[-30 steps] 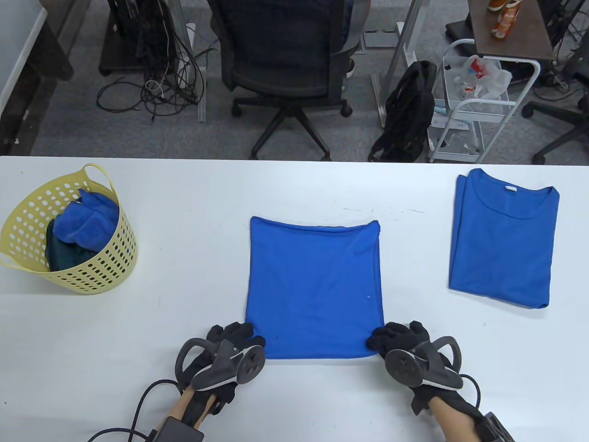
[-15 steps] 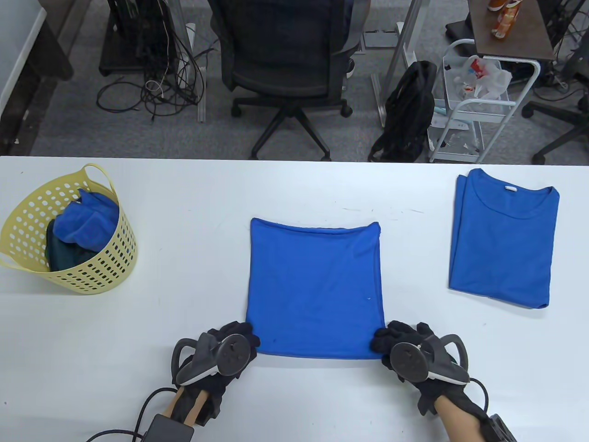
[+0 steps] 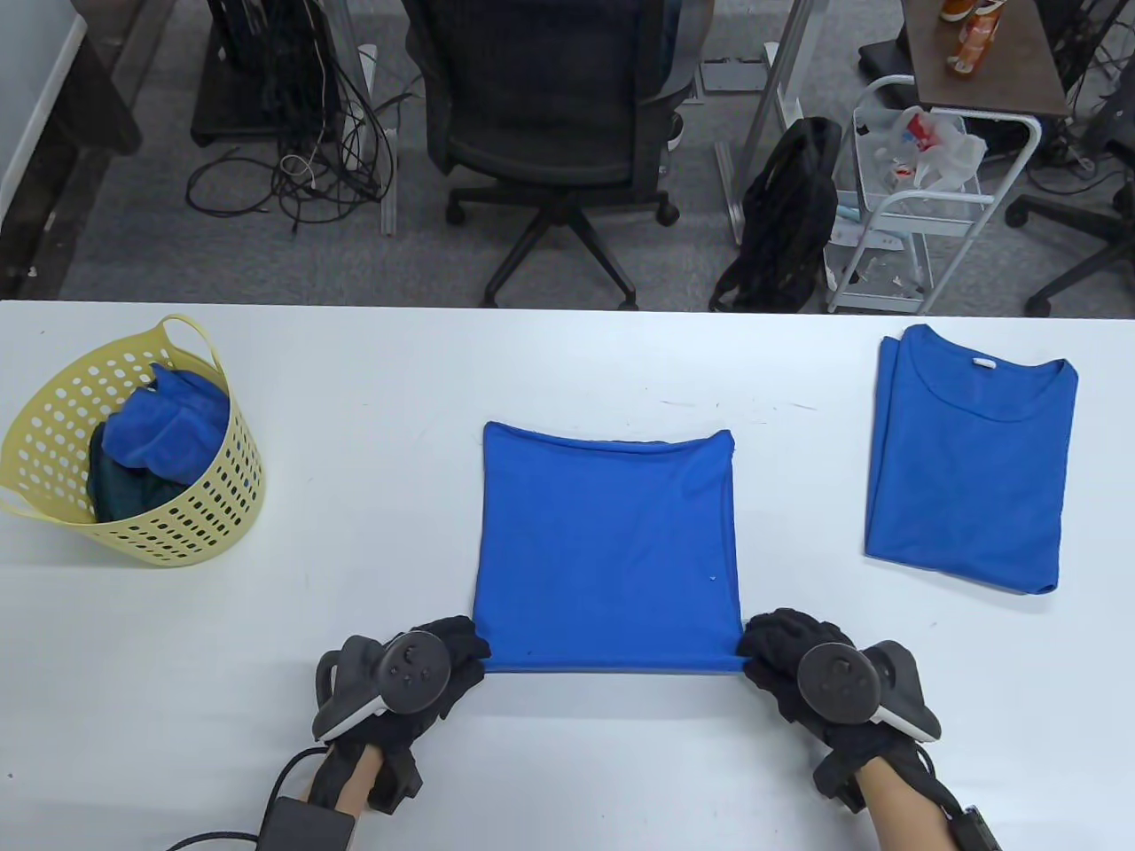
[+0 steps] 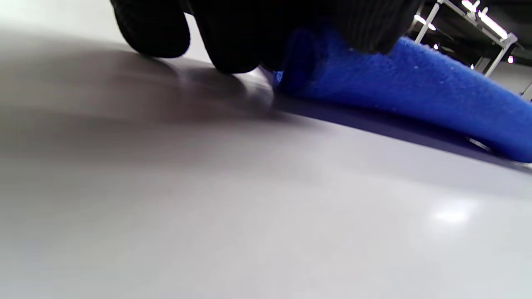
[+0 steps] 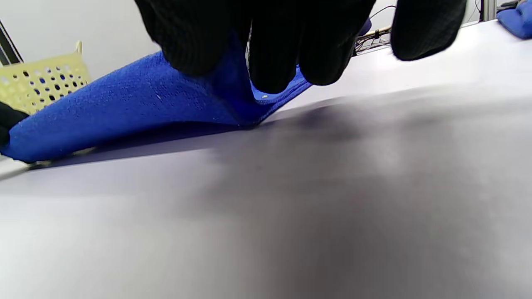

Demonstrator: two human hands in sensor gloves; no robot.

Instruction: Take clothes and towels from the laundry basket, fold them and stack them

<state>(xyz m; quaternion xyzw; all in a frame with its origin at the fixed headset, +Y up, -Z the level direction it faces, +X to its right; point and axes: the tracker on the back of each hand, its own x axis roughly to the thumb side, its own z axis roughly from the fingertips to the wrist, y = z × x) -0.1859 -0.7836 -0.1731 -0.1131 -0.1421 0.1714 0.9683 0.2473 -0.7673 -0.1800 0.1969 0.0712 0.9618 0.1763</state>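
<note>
A blue garment, folded into a rough square, lies in the middle of the white table. My left hand pinches its near left corner and my right hand pinches its near right corner. The near edge is lifted a little off the table, as the left wrist view shows on the blue cloth and the right wrist view on the same cloth. A folded blue T-shirt lies flat at the right. At the left, a yellow laundry basket holds blue and dark cloth.
Beyond the table's far edge stand a black office chair, a black bag and a white wire cart. Cables run from both wrists off the near edge.
Both hands have turned and closed on the garment's near corners. The near edge has risen off the table and drawn back a little towards the far side.
</note>
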